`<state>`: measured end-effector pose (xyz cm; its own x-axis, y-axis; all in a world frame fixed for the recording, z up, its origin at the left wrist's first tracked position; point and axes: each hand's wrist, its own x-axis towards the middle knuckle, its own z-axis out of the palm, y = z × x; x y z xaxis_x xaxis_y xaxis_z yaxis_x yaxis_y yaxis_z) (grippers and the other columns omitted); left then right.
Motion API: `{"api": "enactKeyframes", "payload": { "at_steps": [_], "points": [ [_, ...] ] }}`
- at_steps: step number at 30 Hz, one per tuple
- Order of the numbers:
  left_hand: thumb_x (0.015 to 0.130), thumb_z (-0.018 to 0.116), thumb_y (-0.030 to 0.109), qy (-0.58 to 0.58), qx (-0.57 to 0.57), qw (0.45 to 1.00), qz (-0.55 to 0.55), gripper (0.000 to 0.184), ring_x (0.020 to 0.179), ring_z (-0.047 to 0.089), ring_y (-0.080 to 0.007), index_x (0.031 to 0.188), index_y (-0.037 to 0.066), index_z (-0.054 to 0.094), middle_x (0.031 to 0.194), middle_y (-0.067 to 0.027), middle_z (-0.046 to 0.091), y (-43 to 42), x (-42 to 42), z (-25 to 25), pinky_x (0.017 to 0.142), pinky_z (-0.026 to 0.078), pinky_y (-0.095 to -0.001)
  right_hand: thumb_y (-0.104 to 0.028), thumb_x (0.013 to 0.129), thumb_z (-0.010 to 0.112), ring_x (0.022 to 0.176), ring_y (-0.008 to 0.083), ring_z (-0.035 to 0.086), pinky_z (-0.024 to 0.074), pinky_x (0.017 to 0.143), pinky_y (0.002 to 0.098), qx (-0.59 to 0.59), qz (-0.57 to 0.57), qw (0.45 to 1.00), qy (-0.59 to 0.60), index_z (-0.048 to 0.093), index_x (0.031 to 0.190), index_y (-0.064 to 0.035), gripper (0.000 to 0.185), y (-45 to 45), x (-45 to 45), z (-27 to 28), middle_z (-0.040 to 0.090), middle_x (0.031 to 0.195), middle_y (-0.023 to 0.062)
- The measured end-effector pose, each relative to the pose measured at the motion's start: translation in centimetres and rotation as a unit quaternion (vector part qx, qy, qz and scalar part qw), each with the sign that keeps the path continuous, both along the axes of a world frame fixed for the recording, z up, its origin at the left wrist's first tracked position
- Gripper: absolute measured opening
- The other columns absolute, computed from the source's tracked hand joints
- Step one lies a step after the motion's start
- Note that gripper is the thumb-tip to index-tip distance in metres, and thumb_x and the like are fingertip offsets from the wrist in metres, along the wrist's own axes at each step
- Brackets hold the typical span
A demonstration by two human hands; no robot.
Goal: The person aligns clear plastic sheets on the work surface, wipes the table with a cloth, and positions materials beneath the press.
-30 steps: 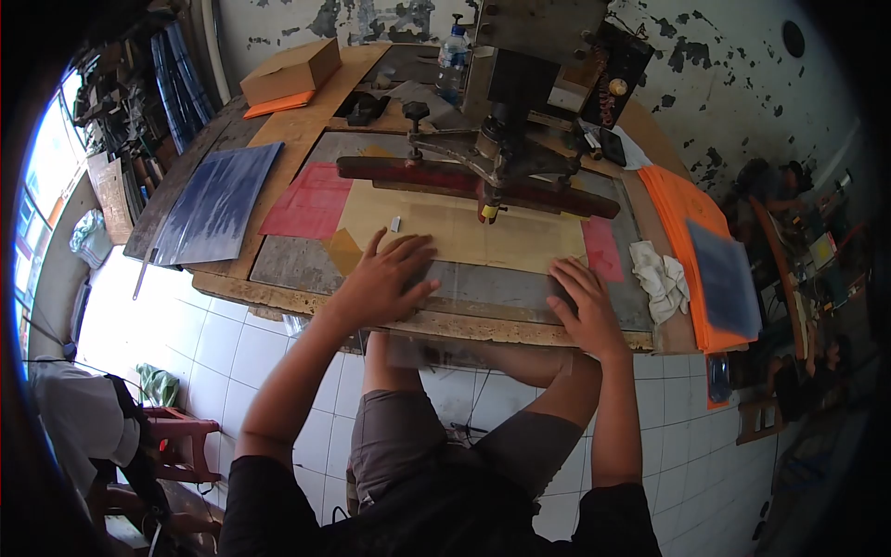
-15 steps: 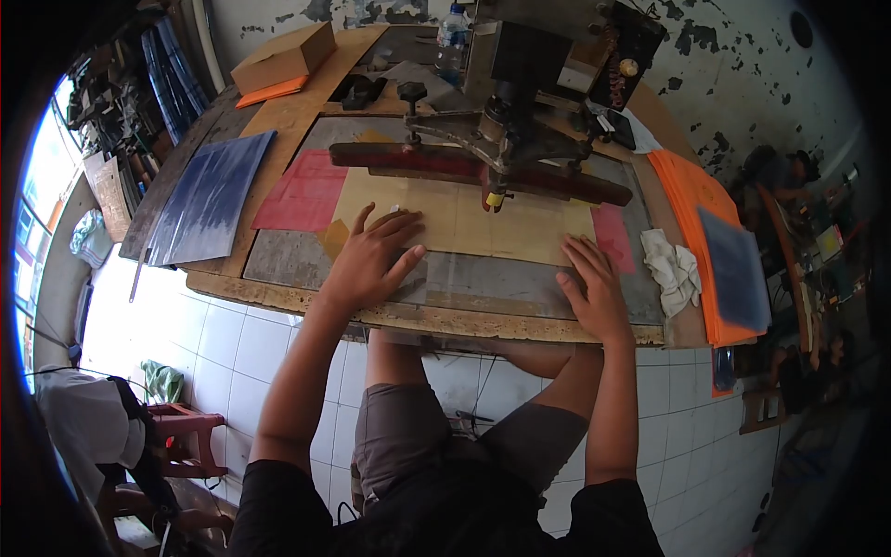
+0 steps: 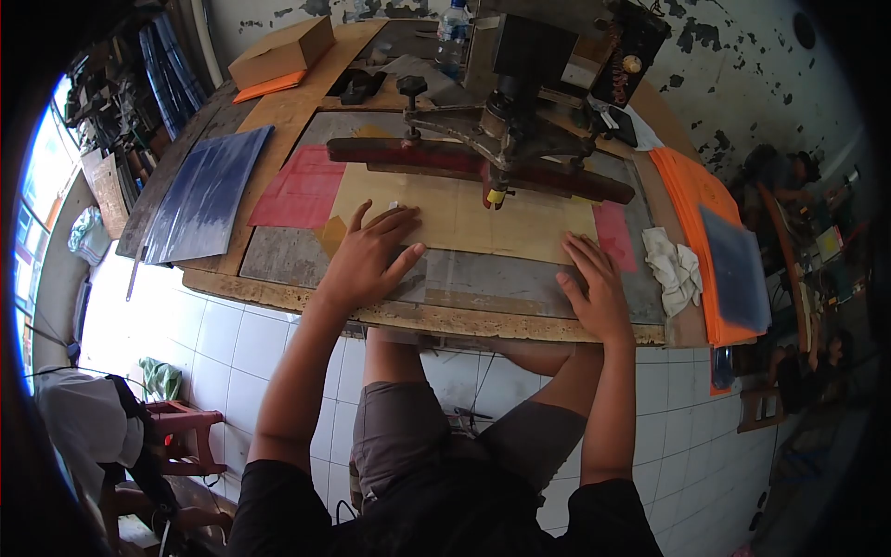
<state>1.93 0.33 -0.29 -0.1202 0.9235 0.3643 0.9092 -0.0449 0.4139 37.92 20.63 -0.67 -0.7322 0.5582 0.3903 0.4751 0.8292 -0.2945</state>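
Note:
My left hand [image 3: 369,255] lies on the left part of a pale yellow sheet [image 3: 464,223], its fingers spread and a small white bit by the fingertips. At the sheet's right end rests my right hand [image 3: 594,283], fingers stretched out and thumb apart. Neither hand grips anything. Above the sheet runs the long dark red bar [image 3: 418,160] of a press, hung from a black metal head [image 3: 520,84]. Pink patches show at both ends of the sheet, the larger pink sheet [image 3: 295,190] at the left. Grey plate [image 3: 288,260] lies beneath.
Clear plastic sheets [image 3: 209,195] lie at the left. A brown cardboard box [image 3: 283,53] stands at the back left, near a water bottle [image 3: 453,37]. To the right are a white cloth [image 3: 670,269] and orange folders [image 3: 701,213] with a plastic sheet on top. Other people sit at far right.
Both hands stay in nearly the same places on the sheet. The view has shifted very slightly; the press looks unmoved.

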Motion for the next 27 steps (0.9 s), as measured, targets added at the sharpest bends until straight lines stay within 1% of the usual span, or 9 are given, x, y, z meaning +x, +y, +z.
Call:
{"api": "enactKeyframes", "payload": {
  "at_steps": [17, 27],
  "points": [
    [0.115, 0.051, 0.048, 0.002, 0.000, 1.000, 0.007, 0.061, 0.159, 0.050, -0.0355, 0.145, -0.002, 0.072, 0.162, -0.0180, 0.064, 0.03, 0.12, -0.06, 0.138, 0.019, -0.0605, -0.043, 0.110, 0.069, 0.160, 0.0330, 0.049, 0.0353, 0.132, 0.0517, -0.013, -0.003, 1.000, -0.003, 0.064, 0.158, -0.0058, 0.061, -0.05, 0.07, -0.08, 0.060, 0.167, 0.0109],
    [0.114, 0.054, 0.048, 0.005, 0.002, 1.000, 0.008, 0.060, 0.158, 0.052, -0.0353, 0.145, -0.001, 0.072, 0.162, -0.0173, 0.064, 0.02, 0.06, -0.09, 0.137, 0.021, -0.0608, -0.043, 0.110, 0.070, 0.159, 0.0340, 0.050, 0.0364, 0.131, 0.0516, -0.012, 0.001, 1.000, 0.002, 0.064, 0.157, -0.0055, 0.061, 0.06, 0.08, -0.14, 0.060, 0.167, 0.0116]
  ]
}}
